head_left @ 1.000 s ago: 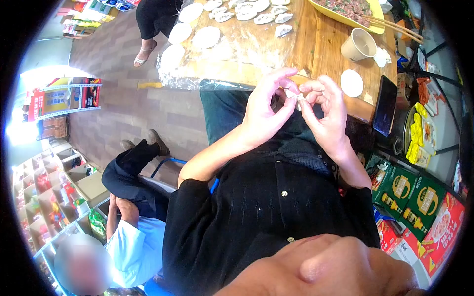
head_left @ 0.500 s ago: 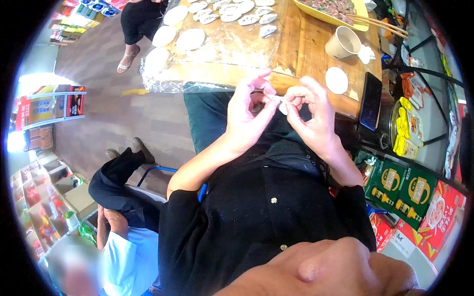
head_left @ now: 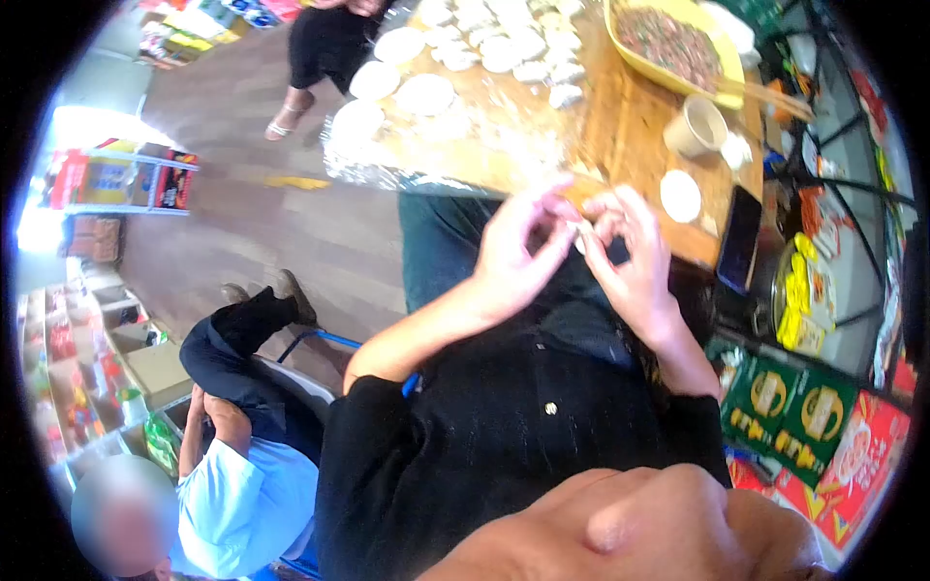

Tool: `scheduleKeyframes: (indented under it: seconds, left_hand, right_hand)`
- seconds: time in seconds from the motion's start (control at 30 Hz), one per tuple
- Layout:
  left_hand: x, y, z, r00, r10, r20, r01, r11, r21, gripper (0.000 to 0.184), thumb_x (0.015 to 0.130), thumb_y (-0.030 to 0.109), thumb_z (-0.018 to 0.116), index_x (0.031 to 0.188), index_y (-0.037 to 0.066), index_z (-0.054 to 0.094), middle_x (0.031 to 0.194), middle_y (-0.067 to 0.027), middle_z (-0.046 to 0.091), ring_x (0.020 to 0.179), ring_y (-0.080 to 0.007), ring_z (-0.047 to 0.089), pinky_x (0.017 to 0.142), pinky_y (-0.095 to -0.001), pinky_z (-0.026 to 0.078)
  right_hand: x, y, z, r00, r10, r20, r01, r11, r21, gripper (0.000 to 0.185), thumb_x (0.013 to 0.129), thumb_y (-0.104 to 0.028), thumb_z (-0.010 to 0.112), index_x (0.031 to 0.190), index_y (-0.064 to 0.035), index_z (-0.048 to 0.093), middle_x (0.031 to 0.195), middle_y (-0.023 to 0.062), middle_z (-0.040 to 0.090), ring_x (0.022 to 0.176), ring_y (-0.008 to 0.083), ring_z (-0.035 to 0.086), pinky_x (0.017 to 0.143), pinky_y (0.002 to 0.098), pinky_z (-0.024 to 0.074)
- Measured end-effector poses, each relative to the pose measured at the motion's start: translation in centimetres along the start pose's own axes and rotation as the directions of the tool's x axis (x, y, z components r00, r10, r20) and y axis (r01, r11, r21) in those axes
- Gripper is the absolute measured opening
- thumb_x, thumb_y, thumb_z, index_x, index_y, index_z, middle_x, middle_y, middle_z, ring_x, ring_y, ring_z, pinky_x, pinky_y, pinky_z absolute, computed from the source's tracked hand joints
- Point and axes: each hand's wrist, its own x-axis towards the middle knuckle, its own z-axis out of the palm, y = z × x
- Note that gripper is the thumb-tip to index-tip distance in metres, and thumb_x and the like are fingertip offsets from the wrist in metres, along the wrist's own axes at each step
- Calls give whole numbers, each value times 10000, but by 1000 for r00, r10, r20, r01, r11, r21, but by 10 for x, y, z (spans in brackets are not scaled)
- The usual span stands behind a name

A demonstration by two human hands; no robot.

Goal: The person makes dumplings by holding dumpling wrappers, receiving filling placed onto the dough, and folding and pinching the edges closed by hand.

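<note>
Wooden table (head_left: pixel 620 145) | hands (head_left: pixel 526 248): narrow two-handed pinch | holding: small pale piece (head_left: pixel 579 243)

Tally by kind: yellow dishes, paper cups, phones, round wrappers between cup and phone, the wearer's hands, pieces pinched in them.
Yellow dish: 1
Paper cup: 1
Phone: 1
Round wrapper: 1
Hands (left hand, right hand): 2
Pale piece: 1
Total: 7

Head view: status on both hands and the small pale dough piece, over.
Left bare hand, right bare hand: both pinching. Small pale dough piece: held between them, partly hidden. Nothing visibly in the way.
</note>
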Motion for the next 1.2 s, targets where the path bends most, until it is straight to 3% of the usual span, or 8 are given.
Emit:
scheduleKeyframes:
  seconds: [0.37,0.47,0.7,0.87,0.97,1.03,1.1,1.2]
  left_hand:
    - [2,-9,-13,998,-16,56,20,998,-64,601,870,-64,598,1406,56,356,1002,-59,572,912,-118,578,814,-262,493]
    - [4,-14,-17,994,82,76,-88,993,77,663,864,-73,604,1444,62,311,1011,-68,577,926,-129,595,852,-278,504]
    - [5,-1,-13,994,-93,55,97,993,-71,745,846,-84,616,1481,90,267,1071,-87,609,919,-151,622,823,-267,521]
    - [8,-14,-21,963,-235,131,257,946,-198,691,884,-69,564,1493,83,277,1097,-71,657,921,-44,557,764,-184,475]
    - [10,-16,-23,963,-264,58,270,937,-222,654,897,-45,558,1484,55,287,1091,-94,673,944,-59,575,822,-209,475]
    - [14,-15,-24,968,-252,5,245,936,-252,633,900,-46,556,1471,15,289,1107,-109,673,993,-88,590,882,-230,469]
    - [18,-10,-24,981,-185,-50,171,963,-206,623,900,-40,564,1462,3,298,1097,-119,680,992,-105,609,883,-241,481]
    - [25,-15,-23,995,23,-101,-22,1000,15,592,890,-11,601,1429,0,356,1029,-142,705,922,-157,675,824,-275,528]
  right_hand:
    - [4,12,6,975,-222,11,222,972,-81,575,750,125,672,1259,2,435,890,103,594,695,178,575,617,282,488]
    - [10,13,6,971,-239,23,240,968,-77,562,749,127,669,1247,-3,445,891,108,593,692,189,578,616,292,491]
    - [25,10,0,940,-291,177,316,939,-138,478,756,110,669,1191,-12,512,924,140,602,754,261,599,658,344,503]
    - [33,13,1,877,-423,228,467,860,-204,410,780,60,673,1163,-5,544,1032,175,617,911,332,610,755,380,507]
    - [33,7,0,923,-370,107,385,890,-243,432,785,44,673,1191,4,532,1093,184,602,955,333,606,796,377,507]
    - [27,16,8,1000,0,20,-1,999,37,496,844,24,623,1304,9,436,1221,158,549,1012,239,599,885,337,496]
    - [22,27,14,964,238,119,-266,831,489,521,879,30,590,1349,3,367,1251,142,519,1062,195,575,910,328,489]
    - [18,32,18,930,280,238,-365,636,680,522,888,56,573,1354,-1,345,1257,149,511,1126,214,555,955,333,478]
